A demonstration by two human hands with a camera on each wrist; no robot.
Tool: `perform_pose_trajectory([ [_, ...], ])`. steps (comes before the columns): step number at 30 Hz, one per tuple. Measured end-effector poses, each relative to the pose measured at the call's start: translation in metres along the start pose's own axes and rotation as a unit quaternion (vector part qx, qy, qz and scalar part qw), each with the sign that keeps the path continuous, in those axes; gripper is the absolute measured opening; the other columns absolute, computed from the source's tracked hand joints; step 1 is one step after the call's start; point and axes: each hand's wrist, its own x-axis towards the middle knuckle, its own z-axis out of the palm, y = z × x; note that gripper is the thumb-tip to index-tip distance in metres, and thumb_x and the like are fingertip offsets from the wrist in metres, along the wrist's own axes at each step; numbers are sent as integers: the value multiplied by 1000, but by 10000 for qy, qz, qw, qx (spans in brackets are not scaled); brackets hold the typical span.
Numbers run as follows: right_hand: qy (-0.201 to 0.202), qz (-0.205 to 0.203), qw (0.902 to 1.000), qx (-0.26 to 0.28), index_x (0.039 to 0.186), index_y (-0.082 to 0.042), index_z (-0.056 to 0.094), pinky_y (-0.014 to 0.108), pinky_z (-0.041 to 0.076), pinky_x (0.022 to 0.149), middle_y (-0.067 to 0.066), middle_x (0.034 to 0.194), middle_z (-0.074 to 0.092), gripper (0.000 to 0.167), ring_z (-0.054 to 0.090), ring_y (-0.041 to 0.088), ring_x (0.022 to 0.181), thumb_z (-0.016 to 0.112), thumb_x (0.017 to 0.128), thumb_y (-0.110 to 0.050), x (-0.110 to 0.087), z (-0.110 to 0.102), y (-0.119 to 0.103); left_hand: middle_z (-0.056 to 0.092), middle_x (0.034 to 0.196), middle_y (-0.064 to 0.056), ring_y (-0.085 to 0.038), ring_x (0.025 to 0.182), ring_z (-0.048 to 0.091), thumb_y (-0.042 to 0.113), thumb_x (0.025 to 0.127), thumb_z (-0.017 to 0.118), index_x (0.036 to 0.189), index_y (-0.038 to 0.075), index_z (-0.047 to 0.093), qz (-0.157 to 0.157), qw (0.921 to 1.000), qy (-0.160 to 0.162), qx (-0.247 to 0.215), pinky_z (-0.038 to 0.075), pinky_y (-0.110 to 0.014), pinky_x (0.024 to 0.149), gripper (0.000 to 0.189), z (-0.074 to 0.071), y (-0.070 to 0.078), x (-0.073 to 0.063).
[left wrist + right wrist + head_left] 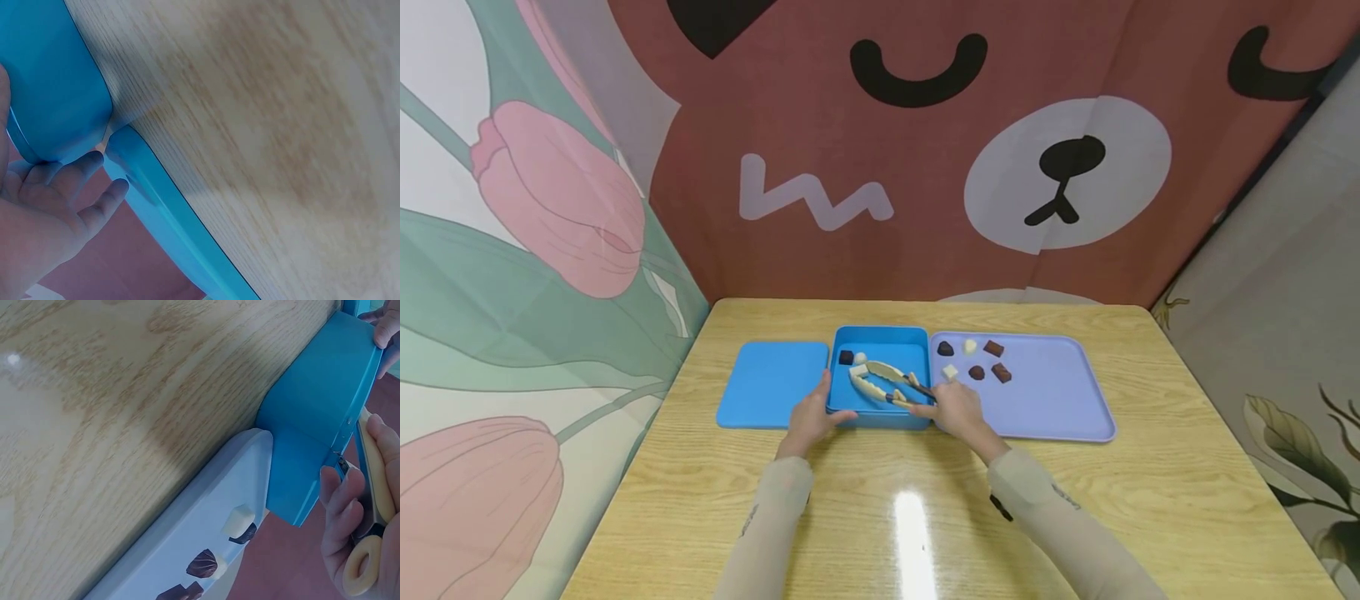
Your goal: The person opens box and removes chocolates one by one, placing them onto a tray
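My right hand [958,408] grips a pair of cream tongs [887,369] with dark metal parts, reaching over the right side of a blue box [883,335]. The tongs' tips close around a white chocolate [858,370] inside the box. Beside it in the box lie a dark square chocolate [846,357] and a round white chocolate [861,357]. At the box's front left corner, my left hand [811,418] holds on, thumb along the front rim and fingers by the left side. In the right wrist view, a ring-shaped tong end [361,565] shows below the palm.
Right of the box stands a lilac tray [1052,400] with several chocolates, including a dark ridged one [976,372] and a white square one [950,372], near its left end. A flat blue lid [775,383] lies left of the box on the wooden table [850,517]. Printed cloths hang around.
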Motion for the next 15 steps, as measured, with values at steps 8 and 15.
perform_pose_trajectory([
  [8,84,24,9999,66,48,-15,37,24,21,35,-4,45,31,54,29,10,40,66,71,-55,0,1,3,19,144,-15,-32,127,26,43,72,69,143,3,13,-13,10000,6,-16,29,-42,99,99,0,0,0],
  [15,49,147,9997,174,48,-14,39,25,21,35,-2,45,31,54,29,11,40,67,71,-53,0,-3,7,20,144,-15,-32,127,27,44,73,69,143,3,13,28,10000,27,-14,30,-43,99,99,1,-1,1],
])
